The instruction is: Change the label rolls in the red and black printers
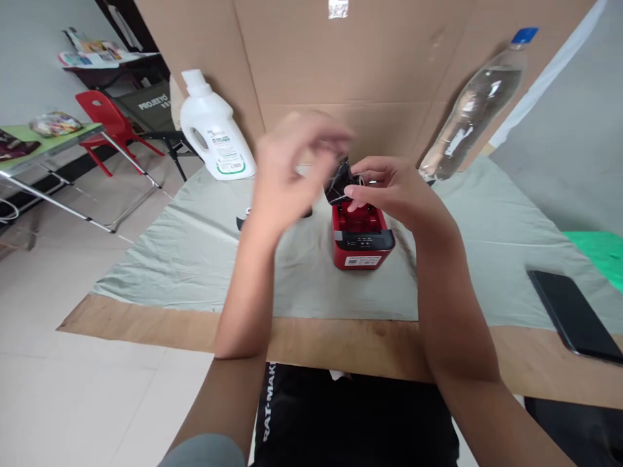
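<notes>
A small red and black printer [363,246] sits on the cloth, its top raised and its red inside showing. The raised black lid [337,185] leans at the back of the printer. My right hand [387,185] is closed with thumb and fingers at the lid's right edge. My left hand [296,168] is held up just left of the lid, its fingers curled but smeared by motion. Whether it touches the lid is hard to make out. Partly hidden behind my left wrist lies a black object [240,223].
A white jug [217,130] and a clear bottle with a blue cap [479,110] lean against the cardboard [341,71]. A phone [577,311] lies at the right of the table, near a green sheet [596,253]. Chairs and another table stand at the left.
</notes>
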The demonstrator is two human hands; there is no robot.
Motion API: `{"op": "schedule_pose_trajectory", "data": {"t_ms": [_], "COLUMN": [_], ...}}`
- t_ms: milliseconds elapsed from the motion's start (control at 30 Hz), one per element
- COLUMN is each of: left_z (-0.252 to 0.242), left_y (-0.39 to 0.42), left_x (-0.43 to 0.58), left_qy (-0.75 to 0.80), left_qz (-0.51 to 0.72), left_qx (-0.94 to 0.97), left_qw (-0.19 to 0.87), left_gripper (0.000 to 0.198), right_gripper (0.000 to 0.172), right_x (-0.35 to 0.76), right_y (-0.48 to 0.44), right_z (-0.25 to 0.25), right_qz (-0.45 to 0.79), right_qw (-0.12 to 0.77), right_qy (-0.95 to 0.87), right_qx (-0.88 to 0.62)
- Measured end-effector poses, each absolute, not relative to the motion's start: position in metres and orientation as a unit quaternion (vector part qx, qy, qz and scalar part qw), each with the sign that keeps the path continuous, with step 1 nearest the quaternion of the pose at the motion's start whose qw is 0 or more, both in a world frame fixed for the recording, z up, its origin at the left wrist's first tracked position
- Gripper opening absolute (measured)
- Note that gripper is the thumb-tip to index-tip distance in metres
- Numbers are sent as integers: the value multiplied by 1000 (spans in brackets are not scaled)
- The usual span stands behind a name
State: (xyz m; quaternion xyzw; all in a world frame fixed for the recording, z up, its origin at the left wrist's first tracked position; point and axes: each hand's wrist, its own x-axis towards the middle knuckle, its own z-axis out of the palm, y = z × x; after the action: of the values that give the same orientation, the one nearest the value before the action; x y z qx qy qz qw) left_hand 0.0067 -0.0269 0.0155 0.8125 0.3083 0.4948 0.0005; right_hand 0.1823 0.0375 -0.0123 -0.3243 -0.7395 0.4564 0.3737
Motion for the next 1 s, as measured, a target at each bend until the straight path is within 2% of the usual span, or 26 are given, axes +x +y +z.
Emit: {"op": "schedule_pose_trajectory", "data": {"t_ms": [67, 133, 233, 333, 433, 533, 667, 733, 867, 1000], "left_z": [5, -8, -26, -37, -40, -40, -40, -39, -32, -29], "left_y": [2, 25, 45, 48, 45, 41, 37, 35, 30, 28], "left_x": [-18, -32, -30, -16, -5, -3, -8, -10, -6, -1], "left_qy": [331, 344, 403, 427, 421, 382, 331, 361, 422, 448], "left_qz": [627, 682, 654, 575, 532, 567, 561, 536, 453, 378], "left_qx": [706, 642, 619, 658, 702, 702, 706, 720, 777, 805], "left_qw": [1, 64, 163, 236, 219, 198, 279, 253, 115, 88], "left_gripper": [21, 14, 23, 39, 54, 52, 64, 63, 48, 36], "right_gripper": [21, 25, 27, 15, 11, 15, 13, 13, 11, 9], "right_x": [196, 204, 211, 218, 223, 227, 228, 227, 223, 223], "right_y": [40, 46, 55, 58, 56, 54, 54, 54, 52, 51], "right_z": [-9, -8, -10, -10, -9, -8, -8, -8, -7, -7], "right_qz": [480, 537, 607, 618, 601, 570, 536, 529, 511, 477], "right_qw": [398, 430, 463, 448, 436, 423, 411, 407, 406, 383], "right_qy": [-707, -648, -569, -573, -593, -623, -651, -654, -661, -689], "right_qx": [-333, -327, -306, -298, -311, -328, -347, -355, -370, -390]}}
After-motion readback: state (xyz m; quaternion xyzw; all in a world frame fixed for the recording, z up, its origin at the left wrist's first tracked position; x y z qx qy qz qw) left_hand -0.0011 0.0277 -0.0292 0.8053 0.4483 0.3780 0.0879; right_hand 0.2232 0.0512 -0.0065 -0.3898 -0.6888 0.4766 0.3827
